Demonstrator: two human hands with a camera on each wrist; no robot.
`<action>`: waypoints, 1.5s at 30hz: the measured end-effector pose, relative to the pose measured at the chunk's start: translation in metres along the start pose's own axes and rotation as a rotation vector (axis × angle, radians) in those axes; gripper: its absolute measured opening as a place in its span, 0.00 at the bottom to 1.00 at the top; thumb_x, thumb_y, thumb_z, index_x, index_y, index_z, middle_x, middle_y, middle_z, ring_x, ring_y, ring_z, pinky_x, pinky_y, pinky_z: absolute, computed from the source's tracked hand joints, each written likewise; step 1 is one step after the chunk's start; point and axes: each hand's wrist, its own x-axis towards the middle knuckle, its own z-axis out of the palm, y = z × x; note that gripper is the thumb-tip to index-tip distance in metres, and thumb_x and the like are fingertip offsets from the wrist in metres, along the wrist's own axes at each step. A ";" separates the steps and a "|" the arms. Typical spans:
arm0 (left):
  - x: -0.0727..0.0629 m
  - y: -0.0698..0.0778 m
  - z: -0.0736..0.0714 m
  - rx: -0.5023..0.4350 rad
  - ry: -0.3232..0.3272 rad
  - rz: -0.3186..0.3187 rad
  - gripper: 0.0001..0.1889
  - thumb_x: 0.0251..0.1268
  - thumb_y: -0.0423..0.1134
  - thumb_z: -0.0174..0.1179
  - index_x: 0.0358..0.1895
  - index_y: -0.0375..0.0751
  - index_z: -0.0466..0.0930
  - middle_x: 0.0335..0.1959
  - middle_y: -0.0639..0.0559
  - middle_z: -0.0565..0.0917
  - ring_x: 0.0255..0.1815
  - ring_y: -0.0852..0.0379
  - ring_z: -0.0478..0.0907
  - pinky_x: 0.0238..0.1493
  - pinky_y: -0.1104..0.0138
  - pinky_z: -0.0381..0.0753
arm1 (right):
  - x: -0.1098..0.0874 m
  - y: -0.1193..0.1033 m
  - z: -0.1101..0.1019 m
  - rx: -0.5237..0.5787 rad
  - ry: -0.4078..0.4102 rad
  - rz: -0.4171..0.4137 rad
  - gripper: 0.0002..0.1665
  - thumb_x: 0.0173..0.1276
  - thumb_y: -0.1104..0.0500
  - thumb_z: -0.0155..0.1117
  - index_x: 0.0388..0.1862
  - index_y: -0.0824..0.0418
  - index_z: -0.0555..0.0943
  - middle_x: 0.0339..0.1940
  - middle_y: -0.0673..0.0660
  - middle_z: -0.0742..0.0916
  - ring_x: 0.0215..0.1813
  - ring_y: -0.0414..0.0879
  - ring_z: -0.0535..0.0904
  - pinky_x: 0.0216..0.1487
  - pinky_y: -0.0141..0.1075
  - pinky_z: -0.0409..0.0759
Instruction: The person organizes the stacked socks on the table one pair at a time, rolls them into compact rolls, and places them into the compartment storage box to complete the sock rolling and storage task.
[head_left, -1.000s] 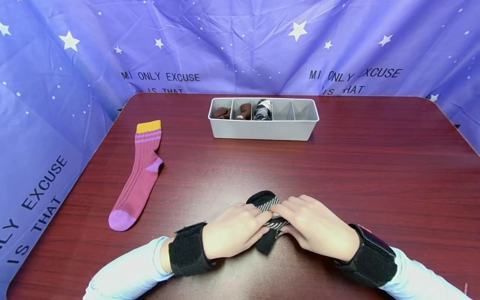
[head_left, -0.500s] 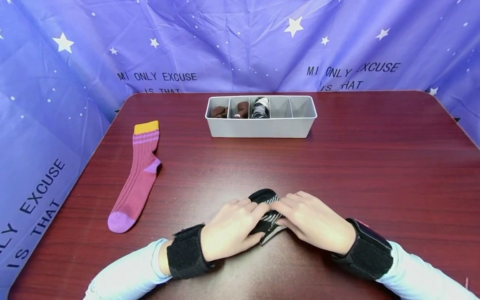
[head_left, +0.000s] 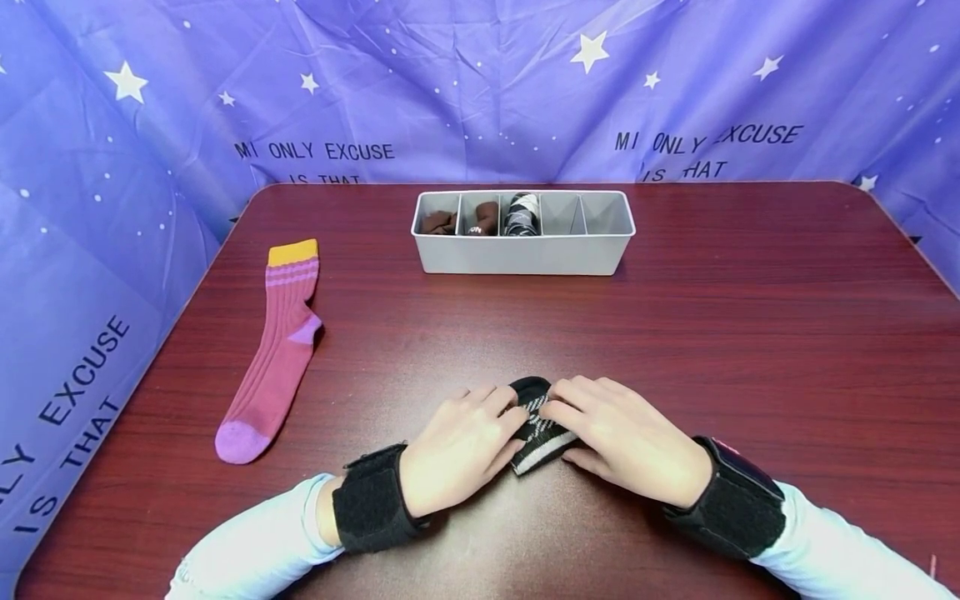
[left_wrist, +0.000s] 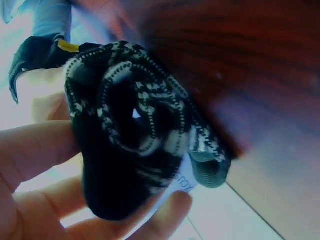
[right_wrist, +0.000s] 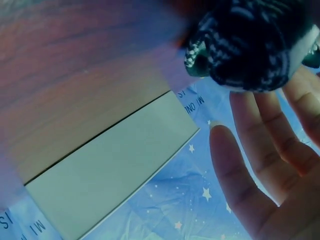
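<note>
A black sock with a white-and-grey knit pattern (head_left: 537,427) is partly rolled up near the front middle of the table. My left hand (head_left: 461,452) holds its left end, fingers over the top and thumb at the near side. On the other end my right hand (head_left: 626,442) grips in the same way. Seen in the left wrist view, the rolled sock (left_wrist: 120,185) shows a spiral of layers, with a flat tail sticking out beyond it. In the right wrist view the roll (right_wrist: 250,55) lies above the fingers. My palms hide parts of it.
A grey divided box (head_left: 523,254) stands at the back; its left compartments hold brown socks (head_left: 439,222) and a black-and-white rolled sock (head_left: 522,215). To the left, a pink sock with yellow cuff (head_left: 281,350) lies flat. Behind the table hangs a blue starry curtain (head_left: 465,92).
The black sock has been rolled further: its near tail, pointing toward me before, is shorter, and a pale band now shows along the near edge. Both hands stay nearly in place.
</note>
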 end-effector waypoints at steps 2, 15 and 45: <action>-0.001 0.003 -0.003 0.002 0.019 0.005 0.13 0.51 0.49 0.55 0.39 0.49 0.74 0.34 0.56 0.74 0.33 0.60 0.71 0.27 0.68 0.67 | 0.000 0.000 0.002 -0.006 0.007 -0.002 0.25 0.35 0.58 0.68 0.37 0.55 0.73 0.37 0.46 0.75 0.36 0.39 0.69 0.35 0.33 0.68; -0.006 0.008 0.000 0.079 0.040 0.048 0.16 0.40 0.49 0.61 0.34 0.48 0.73 0.29 0.57 0.76 0.32 0.60 0.73 0.32 0.67 0.68 | -0.001 -0.005 0.006 0.005 -0.011 -0.042 0.17 0.48 0.56 0.62 0.38 0.55 0.73 0.33 0.45 0.76 0.35 0.37 0.70 0.34 0.30 0.67; -0.001 0.001 -0.005 -0.123 -0.011 -0.026 0.06 0.55 0.40 0.50 0.36 0.47 0.71 0.33 0.59 0.76 0.35 0.61 0.74 0.32 0.67 0.72 | -0.003 -0.008 0.005 0.074 -0.001 -0.001 0.15 0.52 0.59 0.58 0.40 0.57 0.73 0.30 0.44 0.76 0.31 0.35 0.70 0.31 0.29 0.67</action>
